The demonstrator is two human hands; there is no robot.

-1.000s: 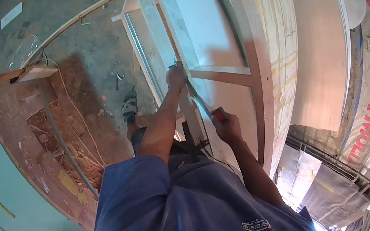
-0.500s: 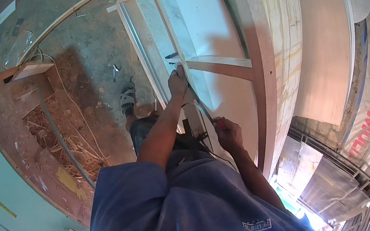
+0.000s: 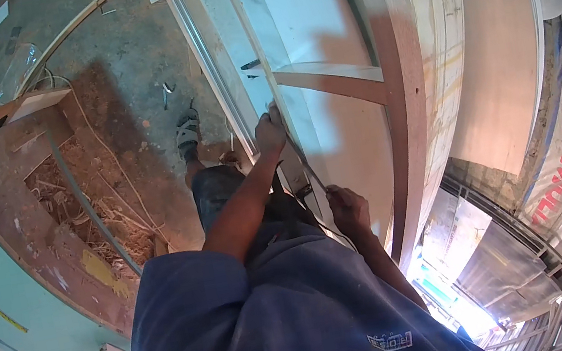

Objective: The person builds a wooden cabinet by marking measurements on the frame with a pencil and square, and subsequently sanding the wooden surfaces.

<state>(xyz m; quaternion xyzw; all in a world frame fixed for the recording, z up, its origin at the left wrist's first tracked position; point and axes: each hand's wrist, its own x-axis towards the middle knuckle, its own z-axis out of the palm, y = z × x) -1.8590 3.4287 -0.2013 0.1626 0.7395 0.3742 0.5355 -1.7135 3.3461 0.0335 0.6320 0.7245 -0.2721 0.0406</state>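
Observation:
My right hand (image 3: 349, 206) is closed round the near end of a long, thin, file-like tool (image 3: 307, 164). Its red handle, seen a moment earlier, is now hidden in my fist. The dark bar slants up and away along the edge of a pale wooden cabinet frame (image 3: 331, 84). At its far end my left hand (image 3: 270, 134) is closed, fingers bent against the frame's narrow upright strip (image 3: 247, 27). What lies under those fingers is partly hidden. A small dark metal fitting (image 3: 250, 66) sits on the frame just beyond my left hand.
To the left lies a large greenish board-sided box (image 3: 7, 261) with wood shavings (image 3: 94, 201) in its opening. A cable (image 3: 114, 156) runs over the floor. A small metal tool (image 3: 167, 95) lies beyond my foot. Tall panels (image 3: 493, 55) stand at the right.
My right hand has come slightly nearer and lower, and the red handle has gone out of sight. My left hand stays by the strip. The whole view has shifted a little.

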